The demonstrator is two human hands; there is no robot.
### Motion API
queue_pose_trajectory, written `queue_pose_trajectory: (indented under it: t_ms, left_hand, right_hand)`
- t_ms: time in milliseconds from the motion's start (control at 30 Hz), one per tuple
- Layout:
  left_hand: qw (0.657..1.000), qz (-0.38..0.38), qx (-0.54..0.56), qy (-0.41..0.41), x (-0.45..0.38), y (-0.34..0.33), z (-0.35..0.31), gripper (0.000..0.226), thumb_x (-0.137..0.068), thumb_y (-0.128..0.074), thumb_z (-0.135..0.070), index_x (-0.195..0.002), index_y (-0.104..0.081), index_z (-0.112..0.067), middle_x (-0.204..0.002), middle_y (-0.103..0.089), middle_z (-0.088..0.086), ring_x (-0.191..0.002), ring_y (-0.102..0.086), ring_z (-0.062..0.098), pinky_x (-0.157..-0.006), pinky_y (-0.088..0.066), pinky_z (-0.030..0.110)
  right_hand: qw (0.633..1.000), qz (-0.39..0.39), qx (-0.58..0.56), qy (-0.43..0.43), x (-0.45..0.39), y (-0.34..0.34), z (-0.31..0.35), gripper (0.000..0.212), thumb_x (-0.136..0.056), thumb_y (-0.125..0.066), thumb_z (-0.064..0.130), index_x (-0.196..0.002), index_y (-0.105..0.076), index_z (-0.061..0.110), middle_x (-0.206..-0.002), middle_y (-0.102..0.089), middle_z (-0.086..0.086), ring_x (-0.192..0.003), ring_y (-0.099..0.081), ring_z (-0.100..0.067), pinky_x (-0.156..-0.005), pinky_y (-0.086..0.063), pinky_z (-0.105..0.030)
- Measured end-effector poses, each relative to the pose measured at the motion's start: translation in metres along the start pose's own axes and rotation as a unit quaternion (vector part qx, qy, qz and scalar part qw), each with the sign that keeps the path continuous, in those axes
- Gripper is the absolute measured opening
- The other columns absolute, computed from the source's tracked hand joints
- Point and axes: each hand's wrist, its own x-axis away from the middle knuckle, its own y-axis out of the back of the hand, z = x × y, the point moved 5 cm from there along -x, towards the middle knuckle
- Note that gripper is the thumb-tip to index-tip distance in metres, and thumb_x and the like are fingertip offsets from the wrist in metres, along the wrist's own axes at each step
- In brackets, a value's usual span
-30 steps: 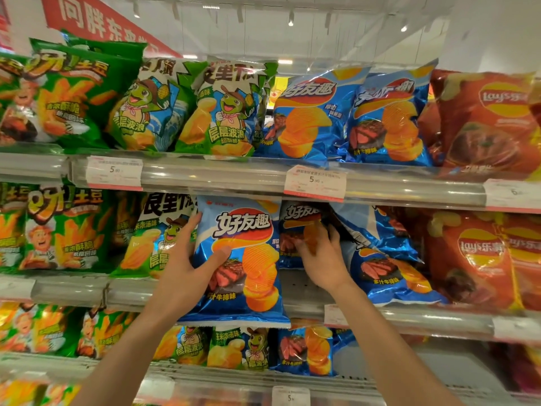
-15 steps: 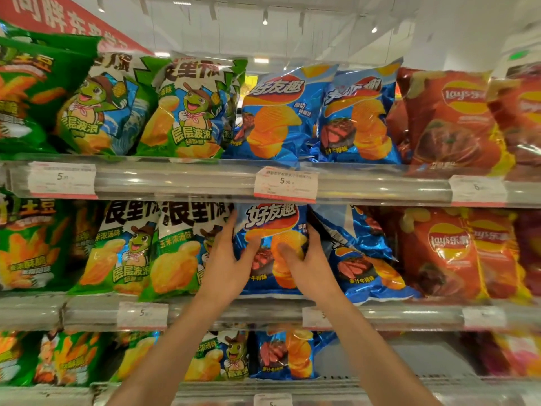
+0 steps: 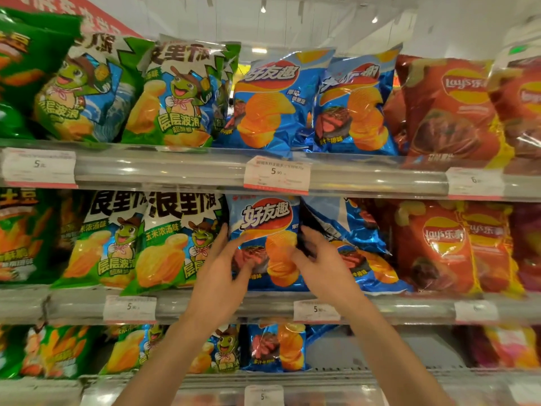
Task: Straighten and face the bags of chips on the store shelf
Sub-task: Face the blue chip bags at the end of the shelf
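Note:
A blue chip bag [image 3: 265, 227] with an orange logo stands upright, face forward, on the middle shelf [image 3: 205, 306]. My left hand [image 3: 221, 268] rests against its lower left edge, thumb across the front. At its right edge is my right hand [image 3: 317, 259], fingers spread and blurred, touching the bag's side. Just right of it a second blue bag [image 3: 360, 247] leans tilted, its bottom sliding toward the shelf lip. Green bags with a turtle figure [image 3: 172, 244] stand to the left.
Red Lay's bags [image 3: 439, 247] fill the right of the middle shelf. The top shelf holds green, blue [image 3: 269, 101] and red bags. The bottom shelf has one blue bag [image 3: 276, 347] with a gap to its right. Price tags [image 3: 276, 175] line the rails.
The blue bag went from held out in front of the shelf to standing in its slot. Both hands followed it in; the right hand's fingers have now spread at its edge.

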Motion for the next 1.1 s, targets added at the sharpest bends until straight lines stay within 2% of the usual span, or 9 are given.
queue_pose_trajectory:
  t_ms: [100,167,300,433,633,700,800,967,1100]
  left_hand:
    - [0.998,-0.051,0.016,-0.014,0.003,0.012,-0.004,0.037,-0.096,-0.064,-0.018,-0.132,-0.06,-0.021,-0.145,-0.045,-0.007,-0.129,-0.043,0.002,-0.109,-0.043,0.026]
    - [0.997,-0.073,0.015,-0.02,0.003,0.014,-0.012,0.031,-0.095,-0.065,-0.017,-0.126,-0.063,-0.02,-0.133,-0.052,-0.006,-0.11,-0.051,-0.002,-0.096,-0.046,0.014]
    - [0.998,-0.056,0.04,-0.003,-0.001,-0.005,-0.039,0.019,-0.094,-0.065,-0.025,-0.114,-0.064,-0.028,-0.106,-0.061,-0.011,-0.082,-0.065,0.001,-0.074,-0.056,0.025]
    - [0.993,0.034,0.111,0.037,-0.007,-0.048,-0.071,0.015,-0.096,-0.065,-0.024,-0.111,-0.063,-0.028,-0.093,-0.07,-0.014,-0.082,-0.066,0.001,-0.078,-0.056,0.026]
    - [0.984,0.146,0.043,0.089,-0.014,-0.099,-0.094,0.05,-0.095,-0.063,-0.044,-0.139,-0.049,-0.026,-0.13,-0.061,-0.006,-0.101,-0.067,0.008,-0.091,-0.054,0.035]
    - [0.982,0.158,0.025,0.105,-0.016,-0.108,-0.101,0.058,-0.095,-0.062,-0.047,-0.145,-0.043,-0.024,-0.134,-0.06,0.0,-0.113,-0.064,0.017,-0.097,-0.052,0.039]
    - [0.973,0.19,0.003,0.128,-0.019,-0.119,-0.108,0.058,-0.096,-0.058,-0.05,-0.144,-0.039,-0.026,-0.117,-0.064,0.0,-0.117,-0.061,0.022,-0.098,-0.051,0.04]
    - [0.961,0.21,0.063,0.168,-0.02,-0.134,-0.102,0.061,-0.093,-0.061,-0.053,-0.145,-0.037,-0.033,-0.112,-0.064,-0.016,-0.103,-0.062,0.007,-0.096,-0.05,0.034]
    - [0.962,0.185,0.088,0.181,-0.018,-0.137,-0.103,0.051,-0.091,-0.066,-0.049,-0.135,-0.044,-0.033,-0.106,-0.069,-0.01,-0.099,-0.064,0.007,-0.096,-0.052,0.037]
  right_hand:
    - [0.999,-0.051,0.006,0.018,0.017,0.047,-0.001,0.028,-0.098,-0.06,0.025,-0.126,-0.061,0.024,-0.116,-0.067,0.014,-0.106,-0.063,0.0,-0.084,-0.048,-0.008]
    - [0.994,-0.106,0.013,0.03,0.026,0.083,-0.006,0.02,-0.097,-0.061,0.02,-0.117,-0.066,0.021,-0.104,-0.071,0.011,-0.094,-0.068,-0.002,-0.083,-0.055,-0.018]
    - [0.98,-0.152,0.122,0.04,0.021,0.128,-0.026,0.022,-0.096,-0.062,0.024,-0.117,-0.065,0.024,-0.11,-0.068,0.011,-0.102,-0.066,-0.007,-0.087,-0.057,-0.033]
    - [0.964,-0.143,0.209,0.086,-0.009,0.137,-0.036,0.042,-0.092,-0.068,0.021,-0.132,-0.057,0.017,-0.127,-0.061,-0.006,-0.117,-0.059,-0.021,-0.101,-0.044,-0.03]
    - [0.977,-0.04,0.203,0.058,-0.057,0.133,-0.064,0.071,-0.09,-0.07,0.027,-0.15,-0.034,0.015,-0.144,-0.05,-0.01,-0.132,-0.048,-0.025,-0.106,-0.036,-0.026]
    - [0.98,-0.027,0.192,0.043,-0.063,0.132,-0.075,0.068,-0.091,-0.069,0.029,-0.148,-0.037,0.016,-0.141,-0.054,-0.007,-0.13,-0.051,-0.023,-0.106,-0.039,-0.027]
    - [0.981,-0.066,0.175,0.05,-0.066,0.14,-0.083,0.059,-0.089,-0.071,0.032,-0.14,-0.047,0.016,-0.133,-0.059,-0.008,-0.123,-0.056,-0.025,-0.104,-0.045,-0.037]
    - [0.98,-0.078,0.164,0.085,-0.06,0.146,-0.073,0.052,-0.087,-0.07,0.04,-0.133,-0.053,0.023,-0.126,-0.058,-0.005,-0.116,-0.058,-0.024,-0.1,-0.048,-0.041]
    - [0.983,-0.081,0.144,0.08,-0.055,0.153,-0.071,0.047,-0.087,-0.064,0.05,-0.127,-0.057,0.026,-0.119,-0.06,-0.003,-0.11,-0.061,-0.021,-0.097,-0.051,-0.044]
